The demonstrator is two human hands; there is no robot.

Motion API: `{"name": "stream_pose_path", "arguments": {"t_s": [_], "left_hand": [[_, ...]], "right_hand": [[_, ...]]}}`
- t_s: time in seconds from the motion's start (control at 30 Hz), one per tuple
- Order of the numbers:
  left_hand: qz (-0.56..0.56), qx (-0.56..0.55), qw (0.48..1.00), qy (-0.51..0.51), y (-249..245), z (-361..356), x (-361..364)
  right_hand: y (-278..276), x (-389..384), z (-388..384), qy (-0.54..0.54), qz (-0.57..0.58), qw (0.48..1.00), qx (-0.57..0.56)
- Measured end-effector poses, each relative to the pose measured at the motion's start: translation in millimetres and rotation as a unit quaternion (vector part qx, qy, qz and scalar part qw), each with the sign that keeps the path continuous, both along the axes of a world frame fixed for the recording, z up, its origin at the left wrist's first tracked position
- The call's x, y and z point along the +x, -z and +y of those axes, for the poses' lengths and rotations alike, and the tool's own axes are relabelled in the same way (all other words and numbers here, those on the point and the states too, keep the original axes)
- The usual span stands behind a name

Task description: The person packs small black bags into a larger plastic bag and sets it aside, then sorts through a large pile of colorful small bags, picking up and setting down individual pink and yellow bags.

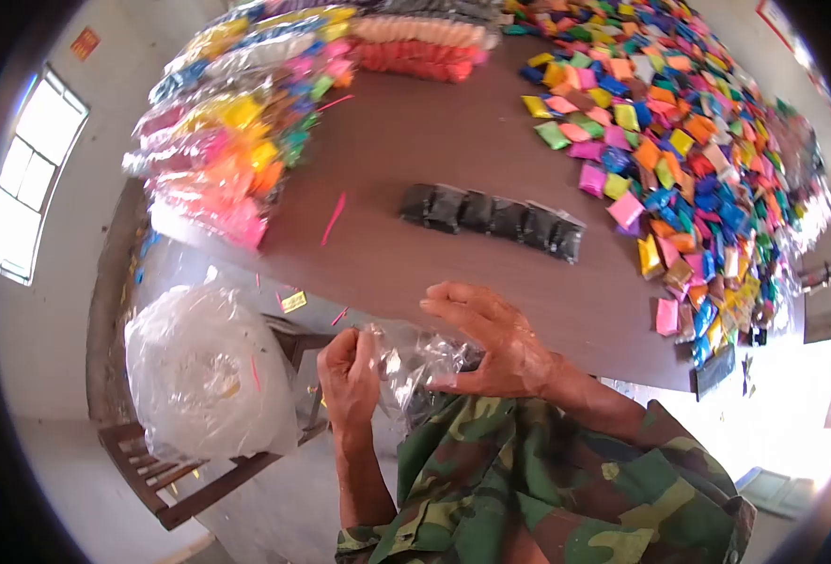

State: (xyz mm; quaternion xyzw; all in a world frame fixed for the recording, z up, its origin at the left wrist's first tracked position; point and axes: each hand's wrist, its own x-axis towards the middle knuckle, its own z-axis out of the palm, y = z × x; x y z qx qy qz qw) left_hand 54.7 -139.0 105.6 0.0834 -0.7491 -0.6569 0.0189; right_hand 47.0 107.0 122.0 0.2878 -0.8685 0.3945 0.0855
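Clear plastic bag [415, 362]: it is crumpled and held between both hands, just off the near edge of the table [434, 132] and in front of the person's body. It hangs in the air and does not rest on the wood.
Left hand [348, 376]: the fingers are closed tightly on one side of the bag, and the film is bunched in the fist. To my judgement this keeps the thin, slippery film from sliding away.
Right hand [491, 343]: it lies over the other side of the bag with the fingers stretched flat, and the thumb is lower, against the film. I cannot tell if the thumb really pinches it.
Black packets [491, 218]: they are small and lie in one overlapping row near the table edge, close before the hands. Probably they lie so to be easy to reach.
Coloured packets [688, 141]: a wide, loose heap of many colours covers the right part of the table, well apart from the black row.
Filled bags [237, 141]: long clear bags with coloured contents are stacked at the far left side of the table.
Pink strips [333, 219]: a few thin ones lie loose on the wood.
White bundle [204, 371]: a big bag of pale plastic sits on a wooden chair [180, 475] beside the left hand.
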Motion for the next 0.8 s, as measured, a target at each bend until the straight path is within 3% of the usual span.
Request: {"name": "stream_pose_path", "arguments": {"t_s": [0.2, 0.3, 0.43, 0.53, 0.63, 0.73, 0.8], "left_hand": [[-0.069, -0.06, 0.989, 0.114, -25.5, 53.9, -11.6], [-0.078, -0.044, 0.978, 0.189, -30.2, 63.8, -17.9], [-0.062, -0.012, 0.963, 0.262, -19.3, 59.2, -35.0], [-0.08, -0.039, 0.954, 0.288, -19.0, 70.1, -41.4], [-0.086, -0.061, 0.949, 0.296, -26.1, 81.0, -46.1], [-0.075, -0.046, 0.948, 0.305, -21.4, 84.1, -53.2], [-0.066, -0.055, 0.944, 0.317, -23.1, 87.6, -59.3]], "right_hand": [[9.0, 12.9, 42.9, 0.119, -0.003, 0.978, -0.173], [-3.3, 21.3, 72.5, 0.182, -0.227, 0.913, -0.287], [0.9, 30.6, 111.6, 0.181, -0.328, 0.828, -0.418], [6.4, 36.7, 128.9, 0.196, -0.306, 0.845, -0.392], [5.2, 37.4, 139.5, 0.229, -0.312, 0.839, -0.382], [3.5, 35.6, 146.3, 0.247, -0.338, 0.799, -0.432], [6.1, 32.9, 156.0, 0.235, -0.331, 0.817, -0.41]]}}
